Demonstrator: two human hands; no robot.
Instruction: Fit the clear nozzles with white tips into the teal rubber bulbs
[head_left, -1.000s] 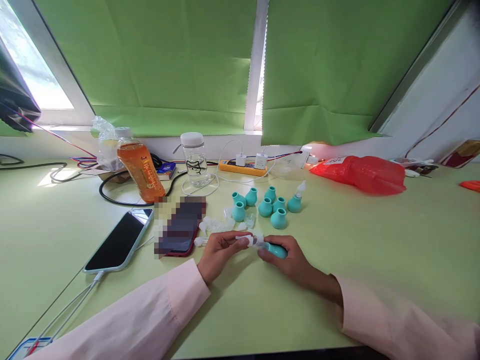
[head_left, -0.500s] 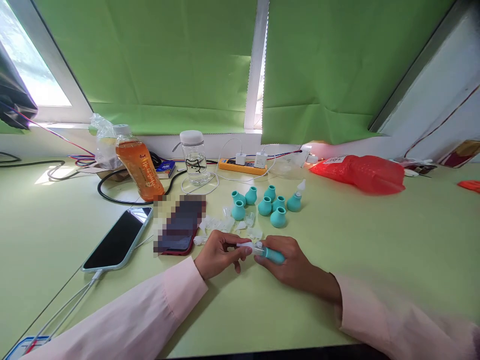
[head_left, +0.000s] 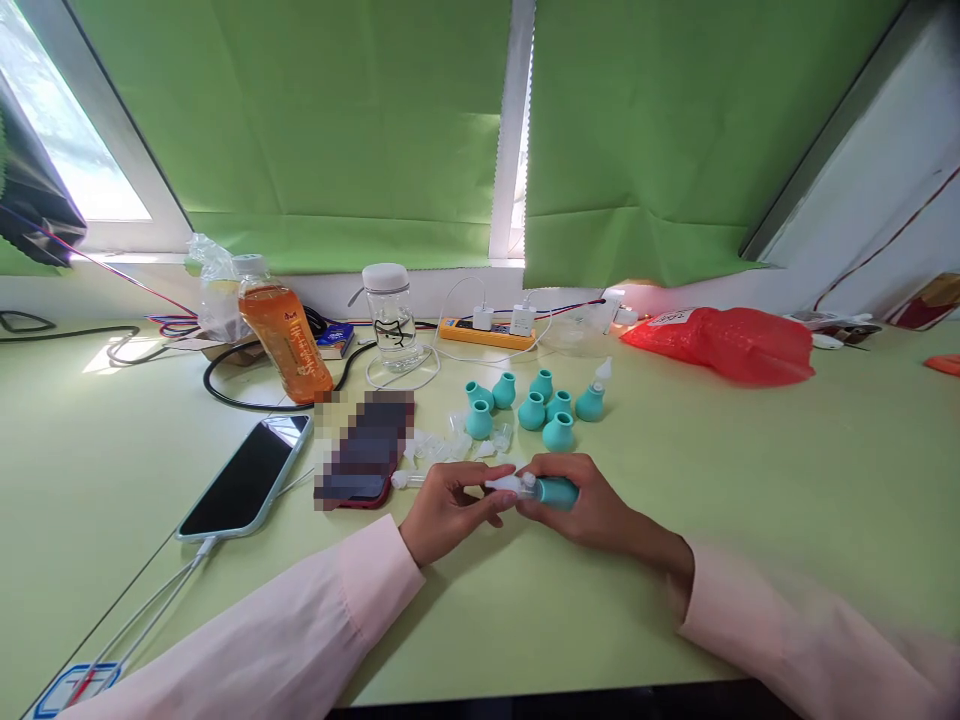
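Observation:
My right hand [head_left: 574,497] is closed round a teal rubber bulb [head_left: 556,492] that lies on its side, its mouth facing left. With thumb and fingers my left hand [head_left: 455,505] pinches a translucent pointed nozzle [head_left: 507,484], whose clear collar meets the bulb's mouth. How deep the collar sits in the bulb is hidden by my fingers. Beyond my hands stand several teal bulbs [head_left: 558,432], open end up. One more bulb [head_left: 590,403] carries a white pointed tip [head_left: 604,371]. Loose clear plastic parts [head_left: 439,446] lie close behind my left hand.
Left of my hands are a dark red phone [head_left: 367,450], partly pixelated, and a light-cased phone [head_left: 246,478] on a cable. Farther back stand an orange drink bottle [head_left: 285,335], a clear jar [head_left: 393,325], an orange power strip [head_left: 486,334] and a red plastic bag [head_left: 720,345].
The bulb and nozzle have shifted slightly right and up with my hands. My right fingers now wrap farther round the bulb. The view has turned a little.

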